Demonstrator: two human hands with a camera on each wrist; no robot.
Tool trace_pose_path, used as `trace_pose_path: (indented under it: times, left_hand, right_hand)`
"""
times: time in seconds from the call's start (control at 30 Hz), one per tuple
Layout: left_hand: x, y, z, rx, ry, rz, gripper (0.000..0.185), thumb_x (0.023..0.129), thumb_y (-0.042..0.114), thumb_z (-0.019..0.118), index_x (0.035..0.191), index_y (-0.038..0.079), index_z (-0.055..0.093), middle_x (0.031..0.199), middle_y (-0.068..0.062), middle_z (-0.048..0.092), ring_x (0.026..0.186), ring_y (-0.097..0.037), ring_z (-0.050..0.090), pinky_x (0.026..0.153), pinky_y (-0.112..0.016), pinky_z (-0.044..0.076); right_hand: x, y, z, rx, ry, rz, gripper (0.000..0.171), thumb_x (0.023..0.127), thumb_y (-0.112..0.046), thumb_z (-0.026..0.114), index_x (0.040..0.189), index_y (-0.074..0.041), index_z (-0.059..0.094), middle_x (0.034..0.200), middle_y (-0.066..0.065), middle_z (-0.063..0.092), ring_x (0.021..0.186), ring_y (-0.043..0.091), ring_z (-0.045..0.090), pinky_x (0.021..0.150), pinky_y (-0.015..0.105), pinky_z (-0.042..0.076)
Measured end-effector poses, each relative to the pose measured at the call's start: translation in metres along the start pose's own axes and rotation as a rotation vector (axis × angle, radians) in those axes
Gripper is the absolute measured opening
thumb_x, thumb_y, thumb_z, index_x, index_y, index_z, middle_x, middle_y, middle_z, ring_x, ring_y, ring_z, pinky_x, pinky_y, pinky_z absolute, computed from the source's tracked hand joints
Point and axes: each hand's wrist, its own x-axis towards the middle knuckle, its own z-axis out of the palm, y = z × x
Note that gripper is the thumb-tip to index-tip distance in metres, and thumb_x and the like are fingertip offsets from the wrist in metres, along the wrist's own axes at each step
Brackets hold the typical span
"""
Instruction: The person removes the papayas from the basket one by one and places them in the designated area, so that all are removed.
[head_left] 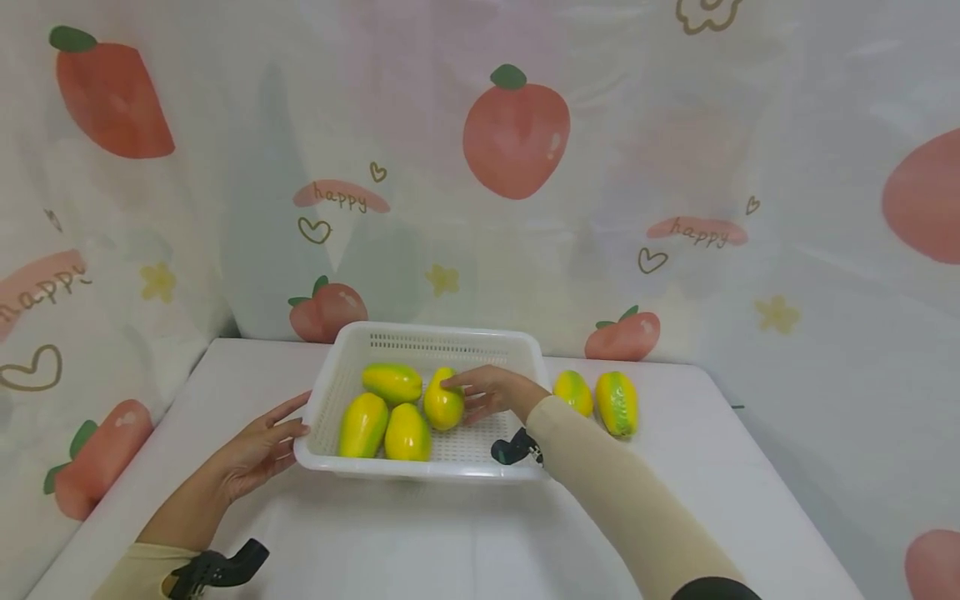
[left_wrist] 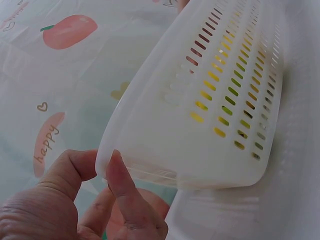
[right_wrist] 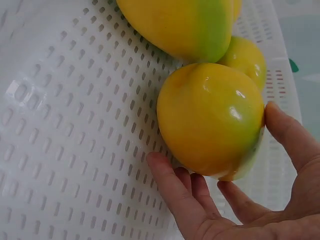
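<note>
A white slotted plastic basket [head_left: 420,469] stands on the table, with several glossy yellow-green mango-like fruits [head_left: 363,425] inside. My left hand [head_left: 258,450] is at the basket's left end. In the left wrist view, its thumb and a finger pinch the basket's rim [left_wrist: 102,145]. My right hand [head_left: 498,392] reaches into the basket from the right and holds one fruit [right_wrist: 210,120] there. The thumb [right_wrist: 287,130] touches one side of that fruit, and the other fingers lie around its lower side. This fruit leans close against its neighbours.
Two more yellow-green fruits, one rounded [head_left: 573,393] and one longer with a green stripe [head_left: 617,405], lie on the table right of the basket. A white cloth covers the table [head_left: 420,542]. Behind it hangs a curtain [head_left: 420,100] printed with peaches.
</note>
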Motion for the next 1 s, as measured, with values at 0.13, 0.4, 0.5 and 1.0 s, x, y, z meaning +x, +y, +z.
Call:
trace_pose_path:
  times: [0.13,0.4,0.5,1.0]
  left_hand:
    - [0.0005,0.0004,0.0004,-0.003,-0.002,0.001,0.077,0.094,0.014,0.065,0.158,0.017,0.021,0.12,0.005,0.057,0.1,-0.017,0.065,0.091,-0.031,0.057]
    - [0.0003,0.0003,0.0006,-0.016,0.008,-0.002,0.076,0.094,0.013,0.064,0.158,0.018,0.022,0.116,0.007,0.059,0.099,-0.016,0.066,0.09,-0.029,0.057]
    - [0.0002,0.0005,0.0012,-0.015,0.01,-0.005,0.077,0.094,0.013,0.064,0.158,0.017,0.021,0.115,0.007,0.059,0.098,-0.016,0.066,0.088,-0.028,0.058]
    - [0.001,0.0005,0.0003,-0.023,-0.001,-0.012,0.074,0.095,0.013,0.064,0.157,0.02,0.025,0.115,0.006,0.059,0.097,-0.016,0.065,0.084,-0.024,0.058]
  right_hand:
    - [0.0039,0.0018,0.0026,-0.002,-0.001,0.0,0.068,0.084,-0.027,0.078,0.141,-0.004,0.046,0.146,0.025,0.041,0.123,0.042,0.053,0.079,0.047,0.061]
    - [0.0057,0.0028,0.0063,0.011,-0.011,-0.007,0.069,0.084,-0.025,0.078,0.141,-0.004,0.046,0.146,0.026,0.04,0.119,0.043,0.056,0.076,0.045,0.062]
    - [0.0059,0.0035,0.0062,0.008,-0.014,-0.01,0.068,0.084,-0.026,0.078,0.141,-0.005,0.047,0.145,0.026,0.041,0.117,0.042,0.057,0.075,0.044,0.062]
    - [0.0062,0.0034,0.0011,0.038,-0.044,-0.007,0.066,0.084,-0.022,0.077,0.14,-0.006,0.047,0.143,0.023,0.044,0.118,0.039,0.056,0.078,0.044,0.062]
